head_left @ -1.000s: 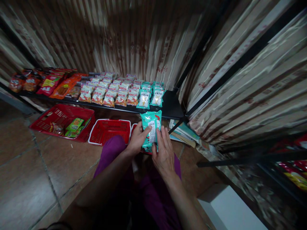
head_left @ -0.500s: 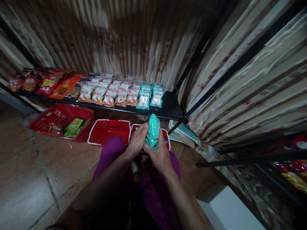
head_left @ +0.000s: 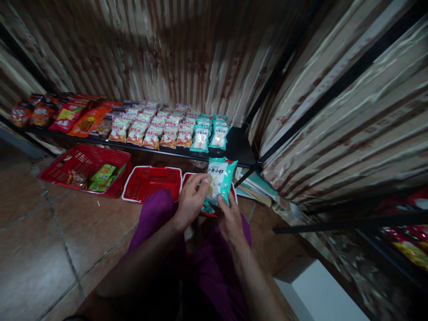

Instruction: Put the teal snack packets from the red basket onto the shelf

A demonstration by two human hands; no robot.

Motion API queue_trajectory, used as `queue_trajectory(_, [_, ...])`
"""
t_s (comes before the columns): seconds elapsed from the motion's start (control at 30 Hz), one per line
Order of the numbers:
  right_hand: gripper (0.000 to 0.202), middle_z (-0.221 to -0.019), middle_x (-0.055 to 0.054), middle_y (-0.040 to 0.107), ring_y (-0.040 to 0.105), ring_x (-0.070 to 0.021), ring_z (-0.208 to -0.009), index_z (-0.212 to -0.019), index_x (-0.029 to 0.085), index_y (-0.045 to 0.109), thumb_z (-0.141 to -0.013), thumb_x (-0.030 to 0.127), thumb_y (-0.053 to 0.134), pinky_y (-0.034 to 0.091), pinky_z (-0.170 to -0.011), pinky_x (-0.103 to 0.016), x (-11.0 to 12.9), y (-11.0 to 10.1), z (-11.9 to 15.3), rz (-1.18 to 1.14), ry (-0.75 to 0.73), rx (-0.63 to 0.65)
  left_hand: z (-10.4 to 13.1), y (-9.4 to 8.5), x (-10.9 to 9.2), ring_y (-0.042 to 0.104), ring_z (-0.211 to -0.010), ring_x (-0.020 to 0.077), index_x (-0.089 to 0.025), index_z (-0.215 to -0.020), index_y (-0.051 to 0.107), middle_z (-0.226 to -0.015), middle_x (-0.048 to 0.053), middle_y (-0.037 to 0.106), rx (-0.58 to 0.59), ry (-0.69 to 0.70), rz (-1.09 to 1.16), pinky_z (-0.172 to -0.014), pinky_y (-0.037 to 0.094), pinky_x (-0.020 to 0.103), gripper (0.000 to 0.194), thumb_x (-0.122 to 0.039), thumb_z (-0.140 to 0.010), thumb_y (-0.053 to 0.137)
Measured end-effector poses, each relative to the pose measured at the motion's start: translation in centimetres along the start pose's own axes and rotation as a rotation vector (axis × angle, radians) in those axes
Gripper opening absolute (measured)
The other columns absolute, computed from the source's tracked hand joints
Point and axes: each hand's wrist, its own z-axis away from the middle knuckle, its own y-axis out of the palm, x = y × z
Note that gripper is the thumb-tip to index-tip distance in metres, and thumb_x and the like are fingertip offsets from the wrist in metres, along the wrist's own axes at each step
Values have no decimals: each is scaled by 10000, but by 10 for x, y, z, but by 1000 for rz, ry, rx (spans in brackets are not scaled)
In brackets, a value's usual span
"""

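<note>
Striped brown-and-cream curtain (head_left: 150, 58) behind black flat shelf (head_left: 238, 145), brown tile floor (head_left: 110, 227) below. Shiny teal-and-white plastic snack bag (head_left: 219, 178) in both hands, printed front showing, over red plastic basket with white rim (head_left: 208, 215), near shelf's right end. Left hand (head_left: 191, 199) pinches bag's left edge, thumb on front; right hand (head_left: 230, 216) pinches lower right part, thumb on front. Matching teal-and-white plastic bags (head_left: 200, 138) sit on shelf beside orange-and-white plastic bags (head_left: 152, 135).
</note>
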Motion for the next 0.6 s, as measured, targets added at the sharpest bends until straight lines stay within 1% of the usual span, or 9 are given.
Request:
queue_trajectory(0.07, [519, -1179, -38, 644, 623, -220, -1019, -1208, 272, 560, -727, 438, 663, 516, -849, -381, 4, 0, 0, -142, 85, -18, -3, 1, 5, 565, -1047, 221, -218, -956, 697, -1087, 62, 633, -86, -21, 10, -924, 440, 313, 216, -313, -767, 650])
queue_trajectory(0.13, [512, -1173, -33, 650, 620, -227, -1033, -1202, 288, 567, -721, 432, 671, 524, -837, -391, 8, -1, 0, -206, 127, -21, -6, 2, 9, 576, -1033, 220, -209, -986, 677, -1085, 66, 640, -124, -117, 61, -910, 448, 312, 281, -314, -727, 696])
queue_trajectory(0.2, [480, -1167, -43, 655, 611, -241, -1056, -1190, 277, 582, -741, 430, 652, 518, -857, -428, 11, -1, -1, -252, 133, 15, -8, 2, 11, 596, -1001, 220, -186, -1008, 654, -1062, 78, 657, -82, -244, 151, -887, 460, 319, 340, -345, -713, 713])
queue_trajectory(0.27, [437, -1164, -49, 659, 603, -250, -1074, -1164, 266, 602, -757, 422, 639, 502, -890, -460, 10, -2, 0, -298, 143, 59, -9, 3, 11, 616, -961, 219, -163, -1004, 638, -1043, 89, 670, 10, -328, 258, -849, 477, 319, 388, -388, -701, 724])
queue_trajectory(0.33, [399, -1154, -41, 664, 602, -247, -1079, -1119, 266, 627, -746, 406, 656, 491, -916, -465, 7, -3, 0, -316, 161, 47, -8, 4, 11, 634, -913, 214, -150, -979, 637, -1023, 90, 681, 108, -365, 336, -808, 490, 308, 426, -425, -672, 743])
queue_trajectory(0.4, [383, -1143, -32, 669, 604, -243, -1076, -1079, 270, 643, -721, 399, 686, 492, -919, -457, 2, -4, 1, -302, 178, -3, -6, 6, 14, 648, -865, 210, -144, -962, 643, -983, 85, 693, 173, -384, 366, -766, 498, 298, 463, -451, -637, 764])
queue_trajectory(0.47, [396, -1135, -31, 672, 604, -243, -1074, -1062, 273, 648, -692, 396, 718, 505, -901, -449, -2, -6, 1, -284, 210, -40, -5, 7, 20, 658, -838, 212, -139, -978, 641, -957, 84, 700, 187, -395, 374, -744, 502, 297, 502, -465, -620, 774])
queue_trajectory(0.6, [422, -1133, -32, 673, 601, -239, -1078, -1021, 275, 663, -635, 411, 770, 529, -864, -420, -6, -12, 1, -289, 280, -57, -6, 12, 38, 669, -843, 229, -130, -1012, 617, -952, 102, 705, 102, -417, 397, -766, 514, 330, 568, -444, -578, 804])
